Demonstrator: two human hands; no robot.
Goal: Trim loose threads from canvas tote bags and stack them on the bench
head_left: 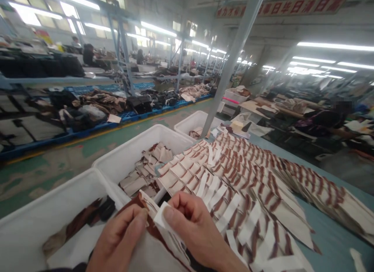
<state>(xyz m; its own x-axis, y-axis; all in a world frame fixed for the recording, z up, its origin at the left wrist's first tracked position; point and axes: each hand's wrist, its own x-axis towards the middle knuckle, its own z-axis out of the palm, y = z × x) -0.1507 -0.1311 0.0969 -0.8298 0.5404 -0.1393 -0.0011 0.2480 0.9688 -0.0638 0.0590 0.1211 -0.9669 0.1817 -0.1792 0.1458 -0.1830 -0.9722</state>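
Note:
My left hand (121,237) and my right hand (194,225) meet at the bottom middle. Both are closed in a pinch on a cream fabric piece with brown trim (154,219). The right thumb and fingers grip a white strip (160,217) at the piece's upper edge. The left fingers press the piece's left side. Just beyond the hands, several rows of overlapping cream and brown pieces (248,174) with white strips cover the blue-green table (336,241).
Three white bins stand along the table's left: a near bin (43,221) with dark scraps, a middle bin (128,151) with cream pieces, a far bin (193,122). A grey post (230,65) rises behind. A seated person (324,120) works at right. Blue pallets with fabric line the aisle.

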